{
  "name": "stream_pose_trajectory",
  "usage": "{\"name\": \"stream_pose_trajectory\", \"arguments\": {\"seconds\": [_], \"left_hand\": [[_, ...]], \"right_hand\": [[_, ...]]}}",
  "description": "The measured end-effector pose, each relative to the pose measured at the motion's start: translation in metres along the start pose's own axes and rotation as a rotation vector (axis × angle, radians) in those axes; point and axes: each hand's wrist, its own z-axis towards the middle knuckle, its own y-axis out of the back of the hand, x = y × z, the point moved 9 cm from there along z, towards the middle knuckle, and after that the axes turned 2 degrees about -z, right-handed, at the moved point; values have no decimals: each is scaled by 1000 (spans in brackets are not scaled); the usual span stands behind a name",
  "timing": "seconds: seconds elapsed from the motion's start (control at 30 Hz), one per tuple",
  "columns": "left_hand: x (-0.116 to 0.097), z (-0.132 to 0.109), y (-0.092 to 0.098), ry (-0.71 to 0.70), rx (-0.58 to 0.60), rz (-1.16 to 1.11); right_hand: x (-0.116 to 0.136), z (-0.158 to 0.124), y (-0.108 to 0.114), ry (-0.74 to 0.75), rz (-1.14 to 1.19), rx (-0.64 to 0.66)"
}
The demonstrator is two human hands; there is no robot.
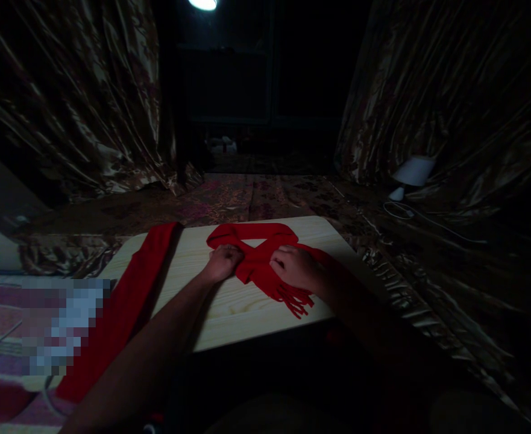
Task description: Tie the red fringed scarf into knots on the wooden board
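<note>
A red fringed scarf (260, 265) lies looped on a light wood-grain table (229, 304), its two parts crossing in front of a small opening where the tabletop shows. My left hand (226, 262) is closed on the loop's left side, fingers curled down on the cloth. On the right side, my right hand (295, 265) also grips the scarf with bent fingers, just above the fringe (295, 299). Part of the scarf runs off to the right beneath my right forearm, where it is dark. A long flat strip of red cloth (150, 265) hangs across the table's left side.
Striped bedding (3, 343) with a cable is at the left. Patterned fabric (247, 196) covers the surface beyond the table. A small white lamp (414, 172) with its cord stands at the right. Shiny curtains (106, 90) hang on both sides of a dark window.
</note>
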Motion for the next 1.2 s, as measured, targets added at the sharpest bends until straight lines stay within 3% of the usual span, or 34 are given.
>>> {"name": "stream_pose_trajectory", "arguments": {"seconds": [0.07, 0.17, 0.3, 0.47, 0.6, 0.77, 0.9, 1.0, 1.2], "left_hand": [[1, -4, 1, 15, -3, 5], [-6, -9, 7, 20, -46, 31], [-24, -13, 15, 10, -111, 89], [-35, -4, 1, 42, 63, -166], [-34, 7, -13, 164, 248, -434], [-32, 21, -18, 234, 341, -437], [-24, 24, -29, 244, 407, -317], [-24, 25, -35, 173, 410, -171], [-47, 17, -34, -6, 252, 266]], "right_hand": [[-12, 8, 1, -25, 10, -68], [-33, 24, -5, -63, 9, -68], [-48, 44, -28, -44, 48, 140], [-52, 59, -45, -52, 205, 385], [-54, 71, -41, -113, 548, 411], [-63, 83, -45, -151, 763, 457], [-77, 80, -55, -179, 601, 595], [-85, 71, -61, -177, 398, 676], [-99, 55, -68, -170, 167, 634]]}}
